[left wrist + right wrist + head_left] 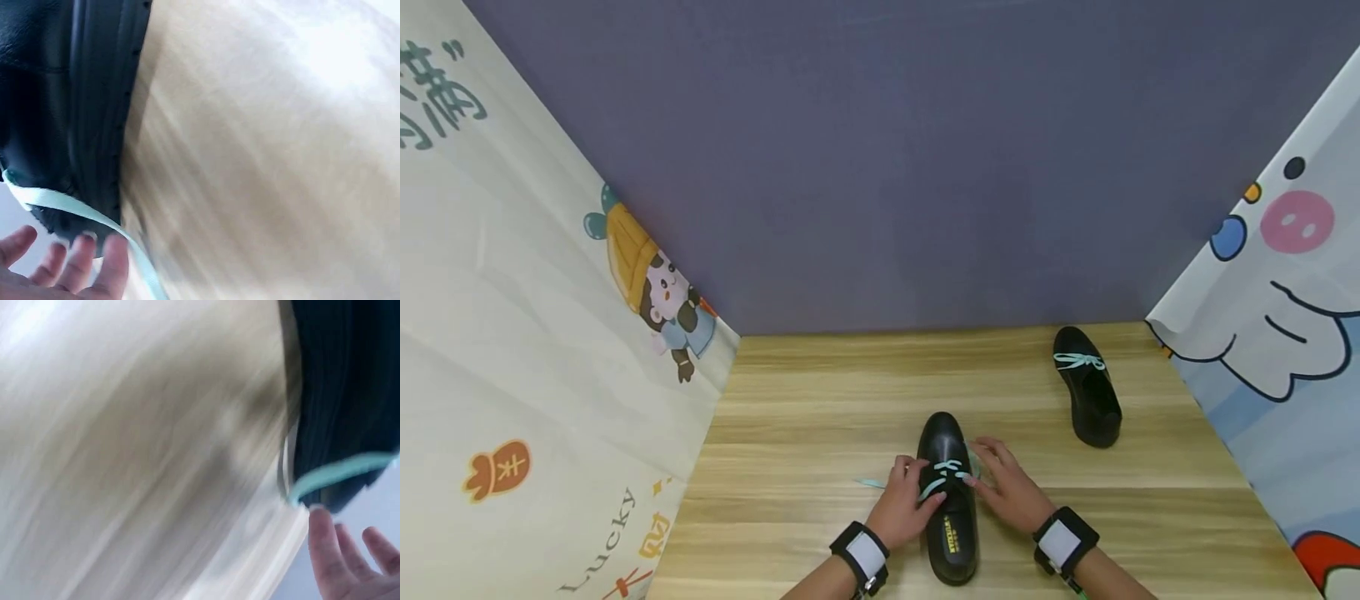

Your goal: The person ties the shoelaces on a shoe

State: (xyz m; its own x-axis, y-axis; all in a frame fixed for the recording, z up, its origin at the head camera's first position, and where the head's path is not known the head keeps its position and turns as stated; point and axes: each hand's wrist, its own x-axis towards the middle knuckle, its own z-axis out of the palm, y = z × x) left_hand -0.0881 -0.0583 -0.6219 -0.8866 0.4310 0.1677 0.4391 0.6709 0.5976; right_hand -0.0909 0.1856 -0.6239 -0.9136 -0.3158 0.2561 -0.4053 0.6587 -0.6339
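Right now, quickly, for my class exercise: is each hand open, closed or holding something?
Left hand: open, thumb over the nearer black shoe.
Right hand: open, fingers apart, beside that shoe's mint lace.

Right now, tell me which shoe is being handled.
The nearer black shoe, between the left hand and right hand; the other shoe stands apart, farther back on the right, untouched.
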